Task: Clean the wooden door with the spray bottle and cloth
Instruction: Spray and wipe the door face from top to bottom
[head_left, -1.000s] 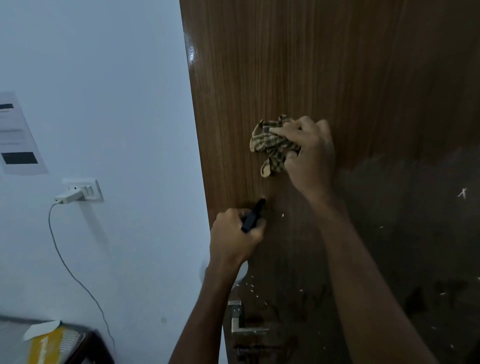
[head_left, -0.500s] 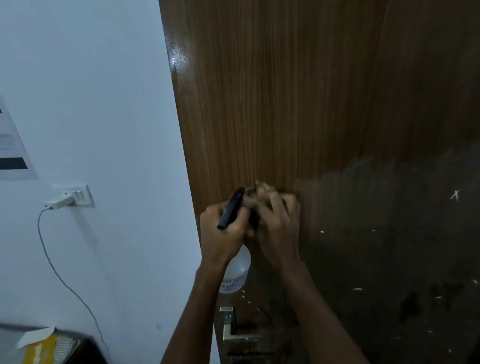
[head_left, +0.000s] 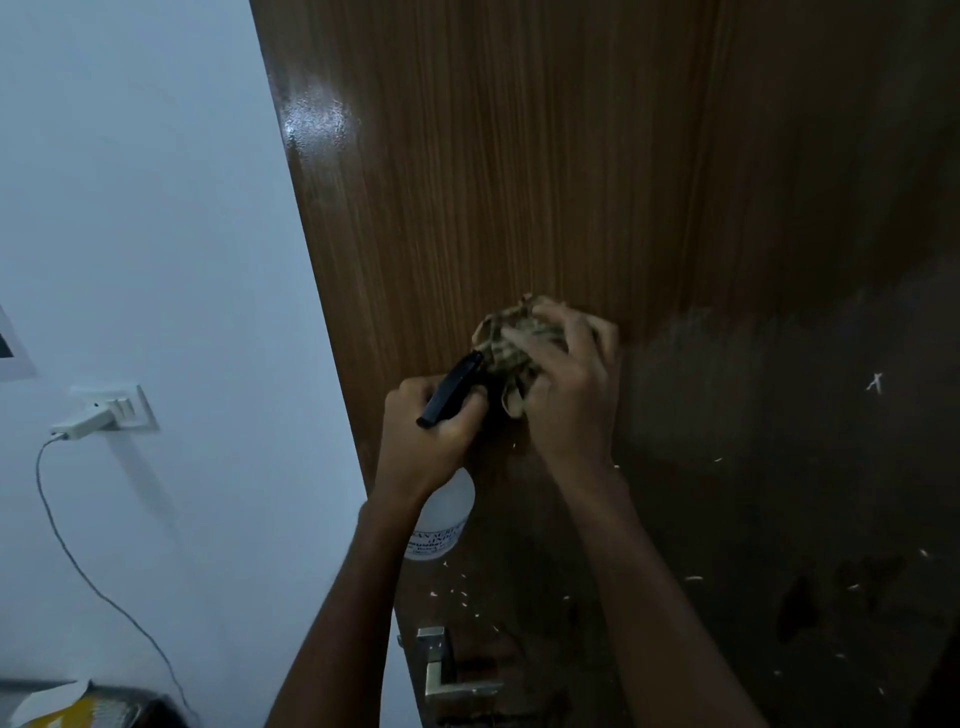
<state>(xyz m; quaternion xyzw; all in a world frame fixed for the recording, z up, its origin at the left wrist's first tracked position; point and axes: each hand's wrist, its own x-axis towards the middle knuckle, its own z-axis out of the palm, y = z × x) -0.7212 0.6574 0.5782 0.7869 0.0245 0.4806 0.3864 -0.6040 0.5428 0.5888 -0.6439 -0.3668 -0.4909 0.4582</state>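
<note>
Hands: left hand (head_left: 426, 441) grips the neck of the spray bottle (head_left: 441, 512), fingers curled round the black trigger head; right hand (head_left: 569, 395) clutches the bunched checked cloth (head_left: 511, 343) against the wooden door (head_left: 519, 182).
Position: both meet at centre frame, nozzle just beside the cloth.
Door state: upper panel glossy; lower right looks dull, flecked with pale specks.
Step in hand: judged to be wetting the cloth or the patch under it.
Technique: aim the nozzle into the wad, spray sparingly, then wipe along the vertical grain with flat pressure.
Caution: keep drips off the metal handle (head_left: 441, 670) at lower centre.
</note>
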